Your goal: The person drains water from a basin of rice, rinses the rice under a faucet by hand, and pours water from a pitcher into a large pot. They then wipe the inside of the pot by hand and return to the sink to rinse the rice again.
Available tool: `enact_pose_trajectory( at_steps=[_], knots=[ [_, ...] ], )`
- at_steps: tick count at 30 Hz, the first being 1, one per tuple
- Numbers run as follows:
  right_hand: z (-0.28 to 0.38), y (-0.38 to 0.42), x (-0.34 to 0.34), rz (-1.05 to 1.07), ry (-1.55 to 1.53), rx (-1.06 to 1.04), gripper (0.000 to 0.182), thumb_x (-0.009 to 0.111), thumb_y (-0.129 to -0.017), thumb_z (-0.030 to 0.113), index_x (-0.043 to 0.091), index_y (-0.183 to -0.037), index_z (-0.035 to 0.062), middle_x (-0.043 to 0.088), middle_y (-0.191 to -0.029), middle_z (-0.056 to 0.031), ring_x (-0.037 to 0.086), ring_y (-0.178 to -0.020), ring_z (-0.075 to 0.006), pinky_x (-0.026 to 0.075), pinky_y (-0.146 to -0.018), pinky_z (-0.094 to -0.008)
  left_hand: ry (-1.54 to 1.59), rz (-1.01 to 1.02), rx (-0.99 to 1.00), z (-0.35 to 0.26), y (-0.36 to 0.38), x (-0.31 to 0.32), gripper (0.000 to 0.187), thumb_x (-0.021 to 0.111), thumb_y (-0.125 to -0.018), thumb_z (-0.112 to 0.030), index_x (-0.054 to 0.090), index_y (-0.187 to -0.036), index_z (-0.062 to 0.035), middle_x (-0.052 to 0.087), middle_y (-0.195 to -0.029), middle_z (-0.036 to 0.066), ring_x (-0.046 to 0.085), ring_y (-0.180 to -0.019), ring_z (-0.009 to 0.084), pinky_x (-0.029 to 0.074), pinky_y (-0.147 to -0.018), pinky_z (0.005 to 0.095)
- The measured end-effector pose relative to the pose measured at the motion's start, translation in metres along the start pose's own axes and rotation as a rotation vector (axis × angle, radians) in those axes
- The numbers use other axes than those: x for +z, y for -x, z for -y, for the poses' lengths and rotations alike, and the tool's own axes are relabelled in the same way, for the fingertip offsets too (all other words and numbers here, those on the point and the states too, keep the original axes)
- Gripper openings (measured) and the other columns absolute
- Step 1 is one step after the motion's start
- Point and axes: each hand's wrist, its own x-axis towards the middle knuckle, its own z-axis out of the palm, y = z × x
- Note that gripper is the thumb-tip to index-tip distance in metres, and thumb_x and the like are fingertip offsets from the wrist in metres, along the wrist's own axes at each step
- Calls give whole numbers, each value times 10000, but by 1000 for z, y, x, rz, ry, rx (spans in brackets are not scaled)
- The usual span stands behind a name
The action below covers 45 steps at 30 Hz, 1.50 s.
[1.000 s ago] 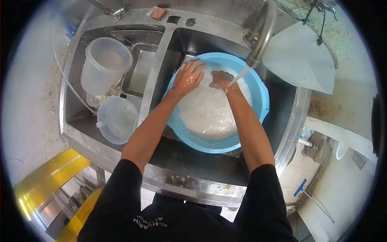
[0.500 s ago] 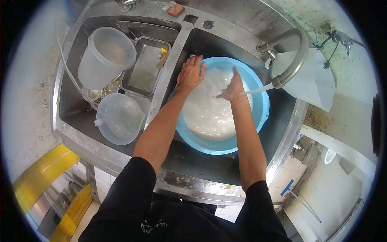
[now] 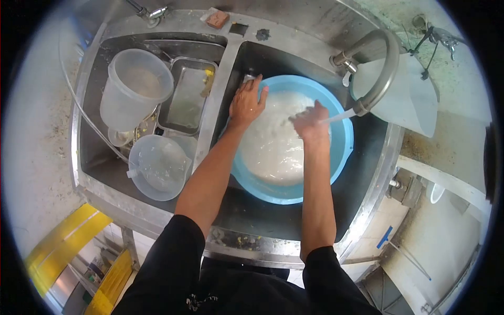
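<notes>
A round light-blue basin (image 3: 344,152) stands in the right sink bowl, holding cloudy white liquid (image 3: 275,142) with glints on its surface. My left hand (image 3: 248,105) rests on the basin's upper left rim, fingers apart and thumb over the inside, gripping nothing visible. Above the liquid at the basin's right side is my right hand (image 3: 310,122), its fingers smeared by motion. Water (image 3: 337,116) runs from the curved metal faucet (image 3: 386,73) onto that hand near the wrist.
The left sink bowl holds a translucent bucket (image 3: 134,86), a translucent jug (image 3: 159,168) and a metal tray (image 3: 184,100). A metal divider (image 3: 212,100) separates the bowls. A reddish block (image 3: 217,19) lies on the back ledge. A thin hose (image 3: 79,102) hangs at the left.
My right hand has changed pose; its spread fingers are now blurred and turned to the left. My left hand keeps its place on the rim. The whole view has shifted slightly.
</notes>
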Motion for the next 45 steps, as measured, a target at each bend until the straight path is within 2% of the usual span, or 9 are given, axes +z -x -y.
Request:
enact_pose_trajectory(
  at_steps=[3, 7, 10, 19, 22, 29, 33, 35, 45],
  knots=[
    [0, -4, -30, -281, 1416, -557, 757, 468, -950, 416, 199, -1440, -94, 424, -1413, -229, 434, -1281, -357, 311, -1067, -559, 47, 73, -29, -3, 1, -3, 473, 437, -981, -366, 496, -1310, -33, 580, -1221, 222, 547, -1122, 394, 420, -986, 462],
    [8, 26, 12, -1, -252, -442, 514, 515, -964, 371, 372, -1291, 1, 577, -1014, -159, 555, -1115, -319, 422, -970, -483, 14, -3, -6, 1, 2, 3, 483, 439, -966, -384, 508, -1296, -38, 589, -1206, 205, 549, -1140, 352, 412, -996, 439],
    [44, 58, 33, -9, -31, -727, 525, 521, -961, 393, 378, -1303, 21, 546, -1245, -202, 533, -1194, -360, 464, -912, -464, 35, 46, -45, -2, 2, 0, 485, 434, -965, -393, 512, -1289, -40, 591, -1201, 203, 553, -1132, 350, 413, -995, 437],
    [115, 0, 21, 195, 273, -835, 348, 497, -978, 333, 521, -948, -13, 530, -715, -98, 530, -552, -218, 435, -492, -372, -32, 16, -18, -6, 4, -1, 454, 449, -966, -374, 531, -1241, -22, 605, -1157, 223, 572, -1073, 392, 441, -949, 450],
    [135, 13, 46, 245, 245, -846, 386, 392, -1018, 407, 433, -864, 56, 376, -640, -44, 430, -582, -184, 407, -540, -340, -44, 46, -25, -5, 4, 1, 455, 451, -964, -383, 534, -1241, -32, 604, -1158, 225, 575, -1072, 393, 438, -954, 454],
    [127, 35, 35, 201, 456, -750, 431, 444, -1000, 390, 584, -1073, -11, 547, -758, -71, 578, -708, -200, 480, -666, -328, -90, 60, -76, -7, 5, -1, 478, 488, -946, -403, 514, -1262, -45, 605, -1174, 209, 601, -1026, 393, 488, -891, 466],
    [92, 36, -92, -536, 1710, -1289, 631, 763, -760, 467, 614, -1196, 36, 666, -1074, -207, 607, -1082, -344, 434, -979, -410, -157, -5, -49, 7, 4, 6, 444, 505, -947, -395, 502, -1228, -52, 617, -1142, 215, 626, -973, 385, 508, -848, 467],
    [90, -10, -171, -700, 1998, -1130, 723, 820, -676, 393, 569, -1197, -42, 643, -1053, -275, 616, -1022, -394, 453, -939, -441, -117, 83, -137, -3, 5, 1, 356, 509, -955, -361, 517, -1136, -56, 635, -1081, 214, 635, -939, 392, 516, -802, 474],
    [138, -27, -161, -134, 1602, -719, 580, 845, -591, 298, 672, -1027, -43, 691, -1002, -232, 671, -929, -360, 505, -832, -420, -89, 25, -334, -14, 39, -12, 363, 565, -924, -366, 522, -1074, -38, 663, -972, 216, 656, -860, 406, 520, -760, 503]
  ],
)
